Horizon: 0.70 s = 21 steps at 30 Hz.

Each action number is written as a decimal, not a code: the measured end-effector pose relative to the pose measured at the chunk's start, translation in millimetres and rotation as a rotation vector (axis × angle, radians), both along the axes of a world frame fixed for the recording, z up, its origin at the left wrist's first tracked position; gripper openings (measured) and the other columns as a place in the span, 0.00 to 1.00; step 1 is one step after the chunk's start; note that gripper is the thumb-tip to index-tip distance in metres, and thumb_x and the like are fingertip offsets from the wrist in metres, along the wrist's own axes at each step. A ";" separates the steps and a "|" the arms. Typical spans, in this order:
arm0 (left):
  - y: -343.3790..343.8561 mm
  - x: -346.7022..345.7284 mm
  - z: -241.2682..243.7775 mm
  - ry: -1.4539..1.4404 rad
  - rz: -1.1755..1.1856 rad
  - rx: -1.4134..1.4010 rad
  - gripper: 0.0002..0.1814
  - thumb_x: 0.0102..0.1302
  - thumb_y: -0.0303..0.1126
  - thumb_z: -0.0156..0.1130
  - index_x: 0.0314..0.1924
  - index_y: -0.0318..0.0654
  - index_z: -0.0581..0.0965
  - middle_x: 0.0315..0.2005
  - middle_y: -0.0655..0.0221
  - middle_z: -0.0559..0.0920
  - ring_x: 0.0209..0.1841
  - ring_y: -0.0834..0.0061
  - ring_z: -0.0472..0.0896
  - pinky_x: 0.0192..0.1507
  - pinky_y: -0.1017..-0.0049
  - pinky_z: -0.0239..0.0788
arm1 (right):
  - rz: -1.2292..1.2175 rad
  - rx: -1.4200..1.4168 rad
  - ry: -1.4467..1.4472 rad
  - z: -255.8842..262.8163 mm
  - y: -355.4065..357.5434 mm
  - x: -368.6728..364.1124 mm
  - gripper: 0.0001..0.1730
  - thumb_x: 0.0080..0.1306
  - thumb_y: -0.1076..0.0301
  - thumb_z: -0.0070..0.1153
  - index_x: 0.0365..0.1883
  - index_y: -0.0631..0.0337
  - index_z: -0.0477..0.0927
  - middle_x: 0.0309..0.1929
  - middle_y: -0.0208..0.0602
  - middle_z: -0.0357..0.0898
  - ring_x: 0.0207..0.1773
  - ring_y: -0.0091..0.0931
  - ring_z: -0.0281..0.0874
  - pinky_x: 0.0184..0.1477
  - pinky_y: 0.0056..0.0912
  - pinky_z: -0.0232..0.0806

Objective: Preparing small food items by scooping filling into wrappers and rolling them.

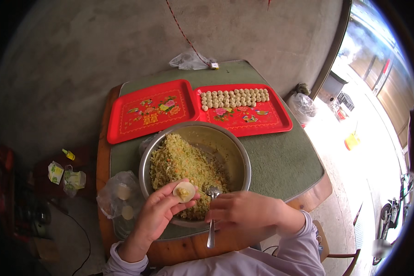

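My left hand (162,205) holds a round dumpling wrapper (189,188) with a small mound of filling (183,193) in its middle, above the near-left rim of a large steel bowl (245,155). Chopped vegetable filling (183,160) is heaped toward the bowl's left side. A metal spoon (211,238) lies with its head in the filling and its handle out over the near rim. Across the spoon's handle is my right hand (243,210), blurred, while the spoon looks sharp; whether the fingers grip it is unclear.
Behind the bowl, a red tray (258,126) carries rows of small dumplings (234,98). Another red flowered tray (131,124) is at its left. A clear plastic bag (110,193) with round wrappers (127,212) lies left of the bowl. A wall stands behind the green-topped table (283,165).
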<state>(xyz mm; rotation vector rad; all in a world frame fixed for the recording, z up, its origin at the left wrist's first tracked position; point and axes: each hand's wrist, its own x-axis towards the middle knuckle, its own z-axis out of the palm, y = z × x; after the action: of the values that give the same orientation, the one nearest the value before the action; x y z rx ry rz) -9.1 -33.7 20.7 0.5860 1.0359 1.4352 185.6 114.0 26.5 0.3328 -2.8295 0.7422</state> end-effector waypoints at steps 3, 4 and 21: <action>-2.7 3.5 -1.5 0.013 -0.013 -0.029 0.23 0.73 0.26 0.47 0.67 0.29 0.63 0.57 0.57 0.76 0.57 0.66 0.77 0.62 0.68 0.70 | -0.078 -0.027 0.084 13.9 5.0 -11.9 0.15 0.59 0.65 0.60 0.43 0.58 0.74 0.36 0.35 0.71 0.42 0.34 0.77 0.40 0.39 0.73; -2.8 5.1 -2.1 0.007 -0.013 -0.052 0.23 0.73 0.25 0.48 0.67 0.30 0.64 0.57 0.59 0.76 0.57 0.68 0.77 0.62 0.68 0.70 | -0.164 -0.025 0.166 17.6 3.2 -17.2 0.15 0.59 0.66 0.60 0.43 0.58 0.74 0.35 0.35 0.71 0.42 0.34 0.77 0.40 0.39 0.73; 3.4 12.3 -2.0 0.051 -0.018 -0.079 0.18 0.71 0.24 0.52 0.60 0.31 0.71 0.50 0.64 0.79 0.52 0.72 0.80 0.57 0.67 0.74 | -0.211 0.085 0.239 4.0 6.6 -39.2 0.11 0.62 0.68 0.59 0.42 0.57 0.77 0.34 0.32 0.73 0.37 0.31 0.77 0.37 0.34 0.74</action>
<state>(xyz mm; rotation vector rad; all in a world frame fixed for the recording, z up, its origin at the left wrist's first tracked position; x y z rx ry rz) 3.2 -30.3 18.7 0.5756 1.1198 1.3629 146.4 120.7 30.5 0.1226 -2.6213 0.5030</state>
